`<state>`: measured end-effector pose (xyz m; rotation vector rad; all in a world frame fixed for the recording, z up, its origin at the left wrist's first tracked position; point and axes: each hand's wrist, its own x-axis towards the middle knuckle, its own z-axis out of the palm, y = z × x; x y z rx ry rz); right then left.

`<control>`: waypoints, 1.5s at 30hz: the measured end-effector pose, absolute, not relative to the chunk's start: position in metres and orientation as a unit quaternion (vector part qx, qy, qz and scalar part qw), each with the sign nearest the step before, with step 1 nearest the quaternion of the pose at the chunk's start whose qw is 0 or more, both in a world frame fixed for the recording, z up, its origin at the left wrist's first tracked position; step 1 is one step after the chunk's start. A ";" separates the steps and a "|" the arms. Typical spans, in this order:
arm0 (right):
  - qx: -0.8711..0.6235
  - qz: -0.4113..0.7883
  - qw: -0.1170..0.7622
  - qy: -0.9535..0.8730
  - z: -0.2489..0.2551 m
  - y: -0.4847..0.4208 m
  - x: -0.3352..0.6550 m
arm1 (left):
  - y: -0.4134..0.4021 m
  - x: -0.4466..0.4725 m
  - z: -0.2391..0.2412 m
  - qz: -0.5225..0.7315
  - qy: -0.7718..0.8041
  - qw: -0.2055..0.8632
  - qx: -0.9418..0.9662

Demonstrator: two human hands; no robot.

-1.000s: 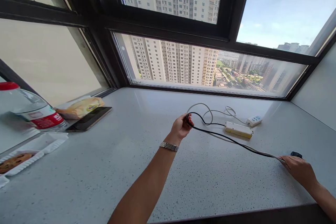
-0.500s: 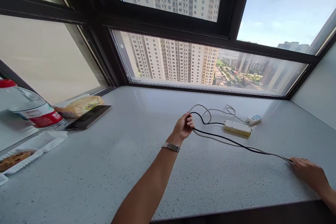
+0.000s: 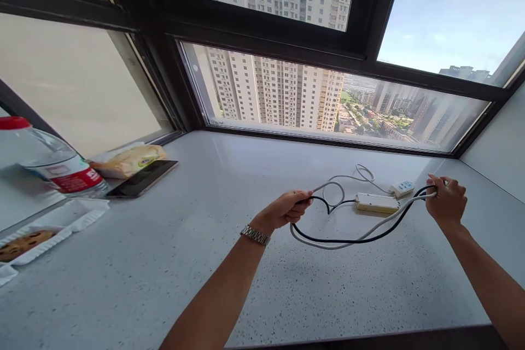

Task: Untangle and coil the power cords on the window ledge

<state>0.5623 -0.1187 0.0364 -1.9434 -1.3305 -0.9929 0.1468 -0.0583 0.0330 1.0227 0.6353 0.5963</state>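
A black cable and a white cable sag in a loop between my two hands. My left hand, with a metal watch band at the wrist, is closed around both cables. At the other end of the loop, my right hand grips the two cables, raised over the right side of the counter. The black cable runs on from my left hand to a long white power strip. Behind that lies a small white socket block, joined to the curling white cable.
On the left of the speckled counter are a red-capped water bottle, a yellow package, a phone and a white tray with a cookie. Dark window frames border the back; a wall stands at right.
My right hand has lifted and moved up and inward with the cables, turning the stretched length into a sagging loop. My left hand has dropped slightly and turned, still holding them.
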 end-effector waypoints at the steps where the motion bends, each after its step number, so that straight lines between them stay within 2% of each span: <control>1: -0.725 -0.341 0.309 -0.513 0.041 -0.107 0.549 | -0.060 0.145 0.034 0.265 0.292 0.778 0.490; 6: -0.609 -0.183 0.440 -0.634 0.051 -0.054 0.479 | -0.064 0.139 0.030 0.264 0.299 0.750 0.527; 9: -0.516 -0.072 0.476 -0.709 0.046 -0.031 0.436 | -0.062 0.136 0.020 0.252 0.302 0.744 0.540; 14: -0.479 0.054 0.445 -0.755 0.018 -0.008 0.386 | -0.061 0.135 0.004 0.327 0.332 0.704 0.537; 19: -0.529 0.100 0.429 -0.725 -0.005 0.007 0.363 | -0.065 0.138 0.002 0.430 0.354 0.621 0.552; 25: -0.510 0.196 0.359 -0.757 -0.016 0.021 0.344 | -0.071 0.135 0.000 0.400 0.359 0.506 0.674; 30: -0.489 0.206 0.330 -0.781 -0.021 0.024 0.348 | -0.075 0.132 0.002 0.389 0.345 0.481 0.706; 33: -0.522 0.188 0.331 -0.763 -0.019 0.019 0.356 | -0.076 0.133 0.005 0.435 0.341 0.485 0.677; 37: -0.563 0.239 0.365 -0.702 -0.020 0.008 0.356 | -0.079 0.138 0.016 0.455 0.331 0.546 0.621; 41: -0.476 0.456 0.406 -0.633 -0.022 -0.006 0.341 | -0.078 0.145 0.040 0.440 0.323 0.620 0.564; 45: -0.391 0.594 0.327 -0.622 -0.024 -0.023 0.334 | -0.069 0.149 0.059 0.439 0.323 0.622 0.562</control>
